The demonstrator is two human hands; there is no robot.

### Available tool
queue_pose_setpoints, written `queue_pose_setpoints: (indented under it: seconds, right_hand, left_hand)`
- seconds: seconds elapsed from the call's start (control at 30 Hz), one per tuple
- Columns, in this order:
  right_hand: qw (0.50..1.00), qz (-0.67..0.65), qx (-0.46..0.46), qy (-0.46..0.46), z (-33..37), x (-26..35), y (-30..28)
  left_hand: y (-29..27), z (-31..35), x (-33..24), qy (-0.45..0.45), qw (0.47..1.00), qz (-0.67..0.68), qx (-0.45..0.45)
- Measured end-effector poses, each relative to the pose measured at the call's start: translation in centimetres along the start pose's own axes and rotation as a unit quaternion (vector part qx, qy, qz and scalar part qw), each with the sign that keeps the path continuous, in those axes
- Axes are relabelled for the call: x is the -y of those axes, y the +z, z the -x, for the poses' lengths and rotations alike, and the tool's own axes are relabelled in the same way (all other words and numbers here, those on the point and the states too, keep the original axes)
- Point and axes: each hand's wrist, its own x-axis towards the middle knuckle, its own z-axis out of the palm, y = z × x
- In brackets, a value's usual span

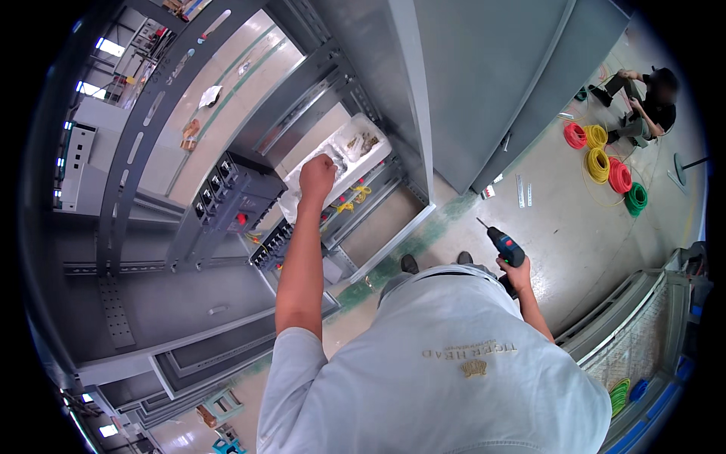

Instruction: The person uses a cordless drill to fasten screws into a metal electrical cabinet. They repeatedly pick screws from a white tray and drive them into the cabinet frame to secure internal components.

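Note:
My left hand [318, 175] is closed, held over a white tray [357, 174] inside a grey metal cabinet. Whatever its fingers hold, if anything, is hidden. Clear plastic bags of small parts [361, 144] lie in the tray, just beyond the hand. To the left of my left hand is a dark circuit breaker [249, 195] mounted in the frame. My right hand [517, 277] grips a cordless drill [505, 246] by its handle, outside the cabinet. The drill's bit points up and to the left, touching nothing.
The cabinet's grey frame [420, 98] rises between my hands. Yellow wires [354, 200] hang below the tray. Red [619, 175], yellow [597, 164] and green [636, 199] wire coils lie on the floor at right, near a seated person [643, 106]. A metal-framed rack [628, 318] stands at lower right.

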Motion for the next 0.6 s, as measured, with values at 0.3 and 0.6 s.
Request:
queue_pose_setpoints:
  seconds: [0.3, 0.6]
  right_hand:
    - [0.996, 0.027, 0.051, -0.065, 1.0, 3.8, 0.8]
    - [0.998, 0.059, 0.002, -0.030, 3.1, 4.2, 0.5]
  left_hand:
    - [5.6, -4.7, 6.7, 0.082, 0.983, -0.148, 0.066]
    - [6.0, -6.4, 5.7, 0.062, 0.995, -0.062, 0.053]
